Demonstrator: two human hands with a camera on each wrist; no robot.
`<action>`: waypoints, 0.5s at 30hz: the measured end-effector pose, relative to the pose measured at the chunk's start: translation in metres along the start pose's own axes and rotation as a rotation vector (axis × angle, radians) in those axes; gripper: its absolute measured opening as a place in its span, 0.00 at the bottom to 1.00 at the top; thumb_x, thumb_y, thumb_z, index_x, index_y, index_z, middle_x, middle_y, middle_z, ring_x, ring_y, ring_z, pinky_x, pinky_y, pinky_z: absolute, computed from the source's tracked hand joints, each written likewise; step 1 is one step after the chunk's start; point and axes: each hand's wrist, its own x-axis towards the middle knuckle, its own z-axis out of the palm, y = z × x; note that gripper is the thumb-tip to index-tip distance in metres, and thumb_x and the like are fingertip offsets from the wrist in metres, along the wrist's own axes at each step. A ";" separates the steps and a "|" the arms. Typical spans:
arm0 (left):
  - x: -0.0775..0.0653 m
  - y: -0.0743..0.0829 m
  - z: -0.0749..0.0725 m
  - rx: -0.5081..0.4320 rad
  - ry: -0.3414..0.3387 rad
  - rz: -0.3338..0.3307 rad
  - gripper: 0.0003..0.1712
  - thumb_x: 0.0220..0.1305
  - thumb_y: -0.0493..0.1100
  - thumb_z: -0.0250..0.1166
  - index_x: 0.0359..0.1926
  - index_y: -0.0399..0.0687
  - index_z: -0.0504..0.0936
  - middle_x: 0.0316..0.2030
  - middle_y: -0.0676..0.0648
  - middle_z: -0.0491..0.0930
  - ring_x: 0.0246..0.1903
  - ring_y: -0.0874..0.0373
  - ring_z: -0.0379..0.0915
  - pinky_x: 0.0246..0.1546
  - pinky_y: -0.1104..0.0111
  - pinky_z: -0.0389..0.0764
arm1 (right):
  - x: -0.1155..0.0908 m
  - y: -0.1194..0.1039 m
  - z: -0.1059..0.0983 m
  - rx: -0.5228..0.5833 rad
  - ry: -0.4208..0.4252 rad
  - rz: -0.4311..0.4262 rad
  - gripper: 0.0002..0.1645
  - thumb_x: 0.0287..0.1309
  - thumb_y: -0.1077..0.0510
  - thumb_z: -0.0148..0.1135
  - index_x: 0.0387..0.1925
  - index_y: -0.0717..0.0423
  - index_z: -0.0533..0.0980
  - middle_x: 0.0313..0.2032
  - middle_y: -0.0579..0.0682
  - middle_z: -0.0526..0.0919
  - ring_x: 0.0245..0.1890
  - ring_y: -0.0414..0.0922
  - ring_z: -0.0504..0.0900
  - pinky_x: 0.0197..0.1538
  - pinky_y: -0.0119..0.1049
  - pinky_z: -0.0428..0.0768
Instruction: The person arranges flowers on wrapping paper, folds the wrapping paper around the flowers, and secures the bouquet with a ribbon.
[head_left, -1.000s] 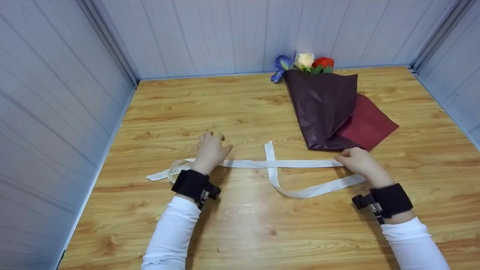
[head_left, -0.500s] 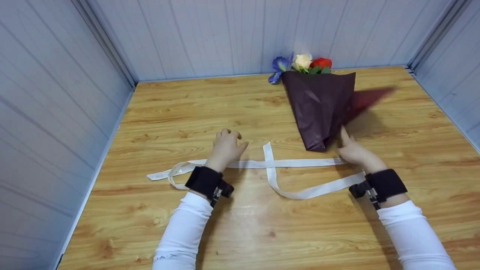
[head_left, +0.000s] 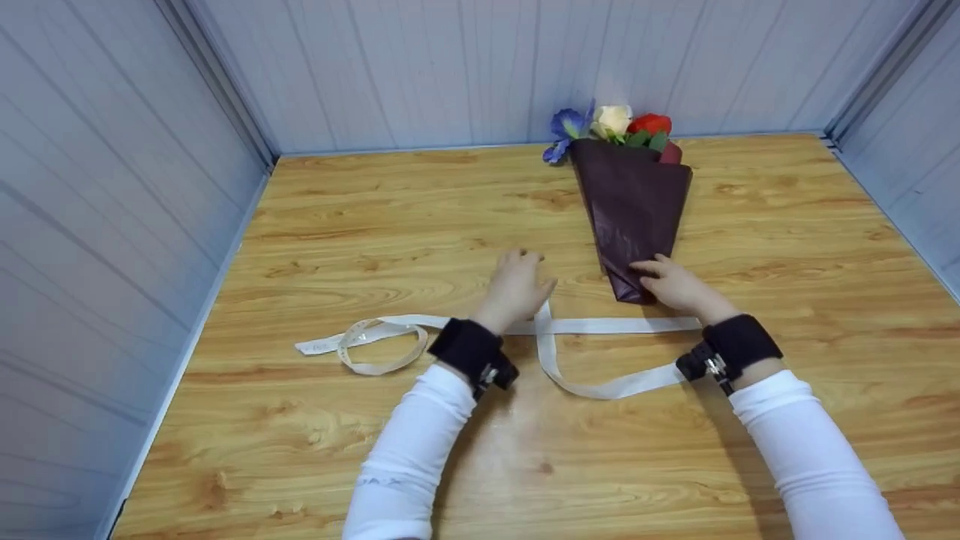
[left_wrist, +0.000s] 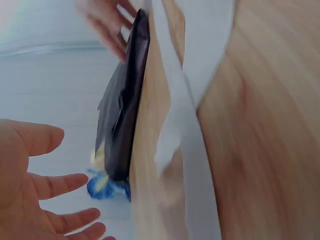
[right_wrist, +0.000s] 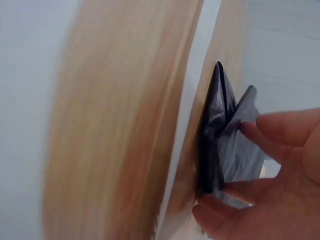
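Observation:
A bouquet wrapped in dark maroon paper [head_left: 634,202] lies at the back right of the table, narrow end toward me. A blue iris [head_left: 568,126], a cream rose [head_left: 611,120] and a red rose [head_left: 650,124] show at its top. My right hand [head_left: 679,289] rests its extended fingers on the paper near the narrow end; in the right wrist view the fingers [right_wrist: 250,190] lie against the folded paper. My left hand [head_left: 514,289] is over the white ribbon [head_left: 622,325], left of the bouquet, with spread fingers [left_wrist: 60,185] and nothing in them.
The ribbon crosses over itself near the middle of the wooden table [head_left: 315,450] and ends in a loop [head_left: 382,367] at the left. Pale panel walls [head_left: 405,75] stand behind and at both sides.
The red flap of paper at the right has been folded over, narrowing the wrap. My right hand moved left onto the paper. My left hand moved right toward the bouquet.

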 end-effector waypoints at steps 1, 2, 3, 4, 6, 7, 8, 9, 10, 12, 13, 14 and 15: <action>0.005 0.006 0.005 0.010 -0.019 0.018 0.28 0.74 0.47 0.58 0.68 0.38 0.69 0.68 0.32 0.61 0.69 0.40 0.54 0.67 0.54 0.60 | 0.003 0.000 0.000 -0.003 0.035 -0.006 0.25 0.71 0.66 0.44 0.66 0.75 0.64 0.67 0.81 0.51 0.68 0.74 0.51 0.69 0.63 0.51; 0.011 0.013 0.011 0.020 -0.038 0.040 0.28 0.74 0.46 0.57 0.69 0.40 0.68 0.70 0.31 0.59 0.70 0.39 0.51 0.68 0.54 0.59 | 0.006 0.001 0.000 -0.005 0.081 -0.020 0.23 0.70 0.67 0.45 0.62 0.77 0.67 0.65 0.81 0.58 0.66 0.73 0.57 0.68 0.61 0.55; 0.016 0.019 0.016 0.034 -0.061 0.060 0.28 0.74 0.45 0.56 0.71 0.42 0.67 0.71 0.31 0.55 0.71 0.39 0.49 0.68 0.53 0.59 | 0.009 0.001 0.000 -0.005 0.128 -0.027 0.21 0.69 0.68 0.47 0.58 0.78 0.70 0.61 0.80 0.64 0.63 0.71 0.63 0.66 0.60 0.60; 0.022 0.025 0.021 0.043 -0.084 0.077 0.28 0.75 0.45 0.55 0.72 0.45 0.66 0.73 0.31 0.52 0.72 0.38 0.46 0.69 0.52 0.58 | 0.013 0.001 0.000 0.003 0.173 -0.030 0.18 0.68 0.69 0.49 0.54 0.78 0.73 0.56 0.78 0.70 0.60 0.69 0.68 0.64 0.57 0.64; 0.031 0.037 0.031 0.038 -0.139 0.078 0.28 0.75 0.46 0.53 0.73 0.50 0.65 0.74 0.31 0.48 0.73 0.38 0.42 0.69 0.52 0.57 | 0.019 0.001 0.002 0.017 0.257 -0.009 0.12 0.65 0.69 0.55 0.44 0.78 0.77 0.46 0.73 0.78 0.51 0.65 0.74 0.57 0.51 0.71; 0.035 0.042 0.035 0.035 -0.167 0.066 0.28 0.76 0.47 0.53 0.74 0.51 0.65 0.74 0.32 0.47 0.73 0.38 0.42 0.68 0.52 0.58 | 0.022 0.001 0.004 0.016 0.298 0.007 0.10 0.62 0.69 0.59 0.38 0.77 0.77 0.41 0.70 0.80 0.46 0.63 0.76 0.53 0.49 0.73; 0.038 0.046 0.039 0.037 -0.186 0.054 0.28 0.76 0.48 0.53 0.73 0.52 0.66 0.74 0.32 0.50 0.73 0.38 0.42 0.68 0.52 0.58 | 0.024 0.000 0.006 0.019 0.333 0.030 0.09 0.60 0.68 0.62 0.33 0.76 0.76 0.35 0.67 0.80 0.42 0.62 0.77 0.48 0.46 0.74; 0.041 0.049 0.042 0.039 -0.204 0.029 0.27 0.75 0.49 0.53 0.72 0.51 0.68 0.73 0.33 0.53 0.72 0.39 0.45 0.68 0.52 0.59 | 0.027 0.000 0.008 0.021 0.357 0.068 0.11 0.58 0.67 0.65 0.29 0.74 0.74 0.32 0.65 0.79 0.40 0.60 0.75 0.47 0.45 0.73; 0.043 0.052 0.045 0.038 -0.218 0.006 0.27 0.75 0.50 0.53 0.71 0.50 0.70 0.72 0.35 0.57 0.71 0.40 0.46 0.68 0.54 0.58 | 0.028 0.000 0.010 0.026 0.374 0.107 0.14 0.57 0.65 0.68 0.27 0.72 0.72 0.30 0.63 0.77 0.40 0.60 0.73 0.46 0.45 0.72; 0.046 0.056 0.050 0.030 -0.235 -0.043 0.27 0.76 0.51 0.52 0.70 0.47 0.71 0.69 0.39 0.63 0.70 0.42 0.49 0.67 0.55 0.57 | 0.031 -0.001 0.013 0.047 0.394 0.188 0.17 0.54 0.63 0.70 0.28 0.68 0.68 0.33 0.62 0.74 0.44 0.61 0.70 0.50 0.46 0.71; 0.047 0.057 0.051 0.025 -0.236 -0.062 0.27 0.76 0.51 0.52 0.69 0.46 0.71 0.68 0.40 0.66 0.70 0.44 0.50 0.68 0.57 0.56 | 0.032 -0.002 0.014 0.073 0.396 0.220 0.18 0.53 0.63 0.71 0.32 0.69 0.68 0.36 0.64 0.74 0.47 0.62 0.69 0.53 0.48 0.71; 0.048 0.058 0.053 0.018 -0.234 -0.070 0.27 0.76 0.51 0.52 0.69 0.44 0.71 0.67 0.42 0.68 0.70 0.44 0.51 0.68 0.58 0.55 | 0.032 -0.003 0.014 0.106 0.393 0.255 0.21 0.53 0.63 0.70 0.38 0.71 0.68 0.41 0.67 0.73 0.51 0.64 0.68 0.58 0.48 0.69; 0.048 0.060 0.054 0.005 -0.234 -0.074 0.27 0.76 0.51 0.52 0.69 0.43 0.71 0.66 0.43 0.69 0.69 0.44 0.52 0.68 0.59 0.55 | 0.033 -0.004 0.014 0.142 0.390 0.283 0.26 0.53 0.64 0.70 0.45 0.74 0.66 0.47 0.71 0.72 0.56 0.65 0.65 0.62 0.49 0.67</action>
